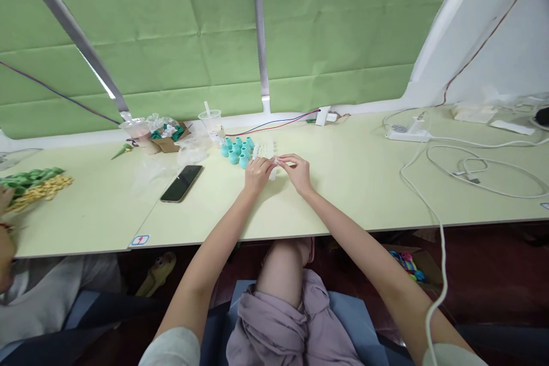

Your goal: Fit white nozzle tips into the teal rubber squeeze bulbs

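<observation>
White piece [276, 160], maybe plastic, pinched by fingers [285, 158] of left hand [257, 174], right hand [299, 173]

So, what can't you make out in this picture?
Head view, the only one:
1. The white piece pinched between the left hand and right hand: too small, half covered by them.
2. The white parts beside the teal pots: too pale and small to tell their shape.
3. The box: contents blurred and too small.
4. A dark object: cut off by the right edge.
</observation>
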`<state>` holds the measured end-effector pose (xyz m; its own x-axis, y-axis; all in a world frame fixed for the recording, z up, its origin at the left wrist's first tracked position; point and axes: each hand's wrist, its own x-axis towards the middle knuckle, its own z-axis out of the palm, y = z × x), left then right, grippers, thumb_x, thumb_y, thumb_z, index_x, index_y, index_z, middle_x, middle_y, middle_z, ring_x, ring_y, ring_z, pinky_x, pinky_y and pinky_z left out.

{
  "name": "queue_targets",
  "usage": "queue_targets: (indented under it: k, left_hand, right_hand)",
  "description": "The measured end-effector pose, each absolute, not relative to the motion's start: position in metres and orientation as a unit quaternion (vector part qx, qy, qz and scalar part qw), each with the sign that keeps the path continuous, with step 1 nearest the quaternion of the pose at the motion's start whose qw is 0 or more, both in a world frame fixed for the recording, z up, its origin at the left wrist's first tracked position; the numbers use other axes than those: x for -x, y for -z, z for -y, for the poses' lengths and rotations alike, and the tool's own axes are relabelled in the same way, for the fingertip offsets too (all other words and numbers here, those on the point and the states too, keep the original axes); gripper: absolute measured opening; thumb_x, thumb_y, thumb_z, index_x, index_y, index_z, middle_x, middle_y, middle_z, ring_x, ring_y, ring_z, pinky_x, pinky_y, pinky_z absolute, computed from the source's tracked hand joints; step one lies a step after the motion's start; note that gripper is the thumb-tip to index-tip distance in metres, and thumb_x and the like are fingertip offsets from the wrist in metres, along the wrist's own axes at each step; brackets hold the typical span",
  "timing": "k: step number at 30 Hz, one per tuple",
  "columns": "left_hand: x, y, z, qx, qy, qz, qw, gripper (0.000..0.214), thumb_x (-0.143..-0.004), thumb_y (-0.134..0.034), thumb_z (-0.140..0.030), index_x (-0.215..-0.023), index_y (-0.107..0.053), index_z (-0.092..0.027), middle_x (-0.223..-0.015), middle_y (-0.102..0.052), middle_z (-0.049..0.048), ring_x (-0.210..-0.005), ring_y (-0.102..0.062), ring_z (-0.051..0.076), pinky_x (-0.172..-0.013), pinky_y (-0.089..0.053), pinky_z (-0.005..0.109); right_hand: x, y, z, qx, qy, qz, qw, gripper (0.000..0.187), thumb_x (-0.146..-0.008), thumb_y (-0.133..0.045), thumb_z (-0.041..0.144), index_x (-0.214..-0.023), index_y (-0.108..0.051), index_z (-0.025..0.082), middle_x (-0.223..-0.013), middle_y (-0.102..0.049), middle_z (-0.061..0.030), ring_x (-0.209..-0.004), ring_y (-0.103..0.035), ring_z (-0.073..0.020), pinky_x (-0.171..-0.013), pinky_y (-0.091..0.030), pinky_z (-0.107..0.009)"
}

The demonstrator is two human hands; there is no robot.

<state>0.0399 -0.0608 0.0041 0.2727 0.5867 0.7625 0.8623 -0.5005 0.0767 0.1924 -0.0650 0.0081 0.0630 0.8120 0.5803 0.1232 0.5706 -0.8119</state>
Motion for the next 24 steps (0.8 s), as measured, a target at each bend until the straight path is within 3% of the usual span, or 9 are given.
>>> queue_targets:
  k: [11,18,24]
  left_hand:
    - [-0.0400,-0.0051,0.0623,0.766,0.401,0.403,0.300,0.022,-0.093,-0.047,-0.033,-0.091,-0.064,-0.020,-0.070,-0.065,0.0016,-0.067,-0.057,0.014,-0.061,-0.031,0.030]
    - [-0.0406,-0.0079,0.0629,0.766,0.399,0.408,0.296,0.025,-0.094,-0.043,-0.033,-0.091,-0.064,-0.020,-0.071,-0.064,0.0026,-0.067,-0.057,0.014,-0.062,-0.030,0.031]
    - [-0.0405,-0.0067,0.0622,0.771,0.375,0.400,0.324,0.024,-0.094,-0.043,-0.032,-0.088,-0.063,-0.020,-0.068,-0.063,0.0011,-0.064,-0.054,0.014,-0.062,-0.030,0.030]
  right_hand:
    - [-0.1924,-0.0107,0.0645,0.371,-0.278,0.615,0.637,0.016,-0.073,-0.066,0.037,-0.071,-0.070,0.021,-0.084,-0.070,-0.0042,-0.083,-0.064,-0.0181,-0.061,-0.051,-0.027]
    - [-0.1926,-0.0115,0.0658,0.379,-0.290,0.621,0.621,0.020,-0.076,-0.063,0.039,-0.086,-0.071,0.023,-0.095,-0.070,-0.0036,-0.086,-0.064,-0.0167,-0.062,-0.052,-0.025]
    - [-0.1906,-0.0073,0.0640,0.372,-0.299,0.605,0.638,0.020,-0.073,-0.066,0.040,-0.074,-0.071,0.021,-0.089,-0.070,-0.0051,-0.087,-0.065,-0.0185,-0.062,-0.053,-0.027]
